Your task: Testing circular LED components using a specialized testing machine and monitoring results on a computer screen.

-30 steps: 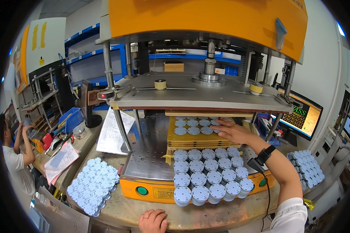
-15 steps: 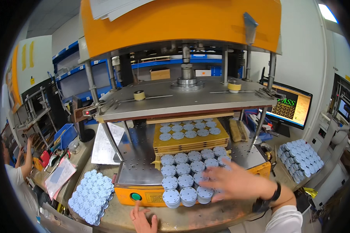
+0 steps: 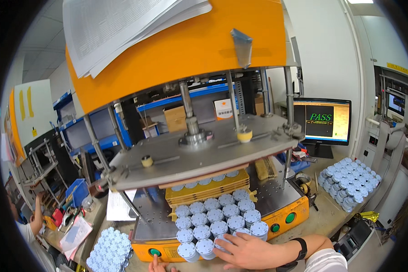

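My left hand (image 3: 160, 266), cut off by the lower edge, points its index finger at the round green button (image 3: 154, 252) on the front left of the press; fingertip and button appear to meet. My right hand (image 3: 247, 250) lies with fingers spread over the front row of stacked pale blue discs (image 3: 218, 226), gripping none. These round discs stand in rows of short stacks at the front of the press. Behind them, a yellow layered fixture (image 3: 208, 190) carries more discs, mostly hidden under the grey press plate (image 3: 204, 156).
Further disc piles lie at the left (image 3: 109, 249) and right (image 3: 349, 181) on the bench. Two more green buttons (image 3: 290, 218) are on the press's right front. A monitor (image 3: 326, 122) stands behind right. Another person's arm (image 3: 37, 217) shows at far left.
The press plate has come down closer to the fixture, hiding most of its discs. My left index finger has reached the button. My right hand has settled on the front discs. The monitor picture has changed.
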